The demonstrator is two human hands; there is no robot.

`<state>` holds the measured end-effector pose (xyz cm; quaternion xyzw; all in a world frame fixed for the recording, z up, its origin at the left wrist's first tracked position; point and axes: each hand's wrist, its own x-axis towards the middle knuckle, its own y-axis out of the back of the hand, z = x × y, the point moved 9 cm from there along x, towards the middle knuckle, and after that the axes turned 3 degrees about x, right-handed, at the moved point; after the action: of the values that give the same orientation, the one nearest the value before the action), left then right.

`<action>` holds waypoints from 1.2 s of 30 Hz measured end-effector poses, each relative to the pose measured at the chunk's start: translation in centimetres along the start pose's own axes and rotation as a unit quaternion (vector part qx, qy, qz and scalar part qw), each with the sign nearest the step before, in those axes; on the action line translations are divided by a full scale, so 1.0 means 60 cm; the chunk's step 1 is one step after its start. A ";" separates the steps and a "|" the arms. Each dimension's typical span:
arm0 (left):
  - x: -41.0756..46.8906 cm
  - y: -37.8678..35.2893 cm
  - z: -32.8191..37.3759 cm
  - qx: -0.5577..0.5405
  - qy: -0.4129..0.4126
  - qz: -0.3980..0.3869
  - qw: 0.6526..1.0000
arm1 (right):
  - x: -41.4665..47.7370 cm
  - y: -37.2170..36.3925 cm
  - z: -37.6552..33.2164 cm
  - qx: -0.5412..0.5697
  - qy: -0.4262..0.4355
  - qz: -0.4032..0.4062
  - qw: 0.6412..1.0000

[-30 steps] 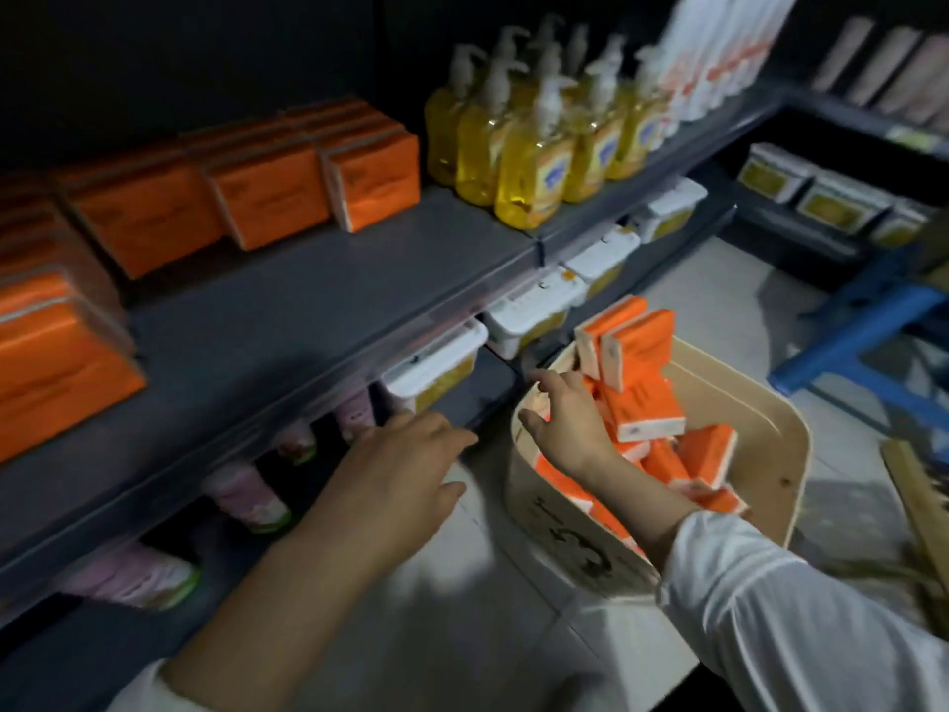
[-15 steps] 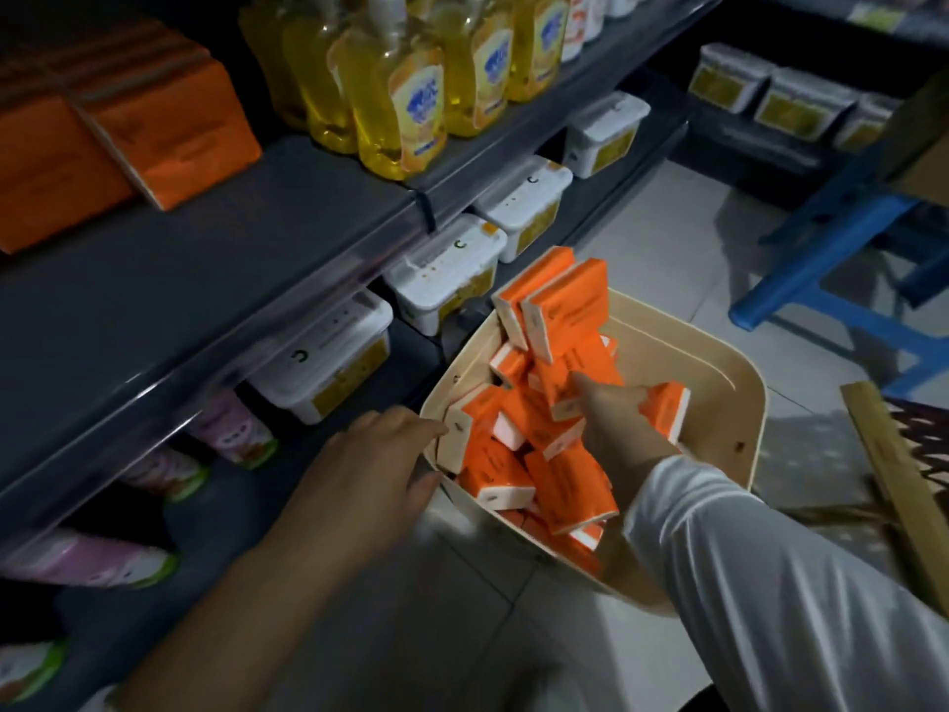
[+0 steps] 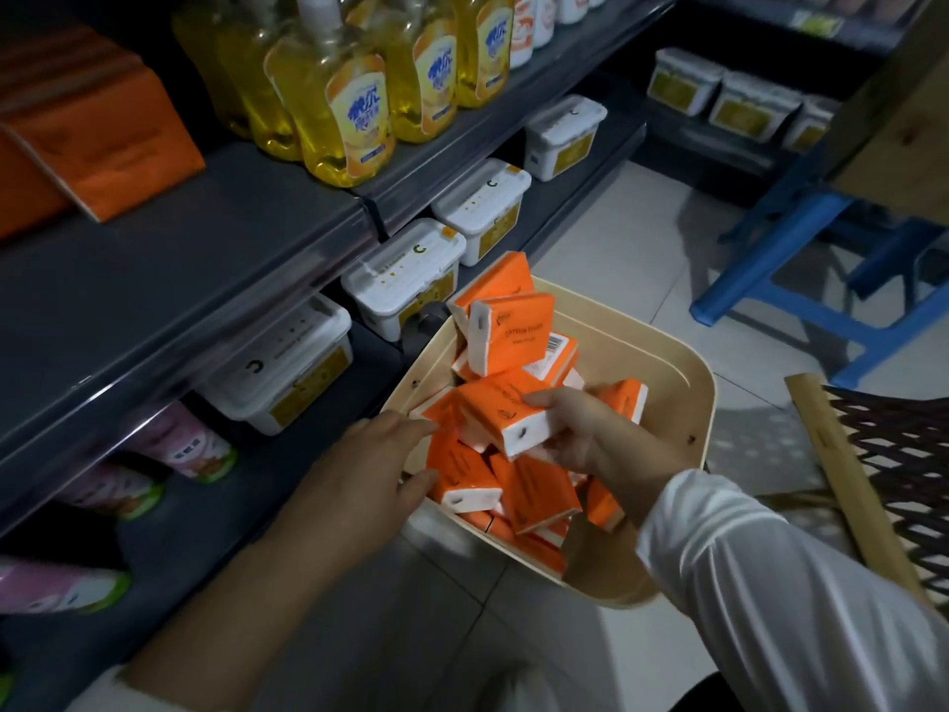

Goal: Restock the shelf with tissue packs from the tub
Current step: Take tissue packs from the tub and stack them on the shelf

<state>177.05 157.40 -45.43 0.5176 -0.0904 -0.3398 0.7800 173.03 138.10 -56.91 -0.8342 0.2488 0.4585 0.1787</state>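
Dark shelf [image 3: 179, 280] stands left. Left hand [image 3: 369, 465], fingers loosely extended, touches the cream tub [image 3: 683, 362] at its left rim. Right hand [image 3: 590, 434] grips one orange tissue pack [image 3: 500, 411] above the heap inside.

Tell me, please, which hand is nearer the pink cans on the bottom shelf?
Left. The left hand is at the tub, right of the pink cans; the right hand is farther right, over the tub.

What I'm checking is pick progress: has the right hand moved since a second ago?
Yes. The right hand has moved from the shelf-side rim of the tub inward over its middle, away from the shelf, and now grips a tissue pack.
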 end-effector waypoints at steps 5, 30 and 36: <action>-0.008 -0.017 -0.028 -0.178 0.128 0.001 0.976 | -0.058 -0.018 0.033 -0.078 -0.041 -0.087 0.992; -0.035 0.031 -0.166 -0.491 0.267 0.197 0.806 | -0.017 -0.070 -0.095 -0.604 0.408 0.222 0.648; -0.055 0.075 -0.156 -0.431 0.249 0.238 0.834 | -0.031 -0.062 -0.110 -0.433 0.412 0.109 0.794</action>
<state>181.12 167.50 -45.03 0.1583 0.1419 -0.0082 0.9771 178.79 138.11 -51.66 -0.9019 0.1634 0.1477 -0.3716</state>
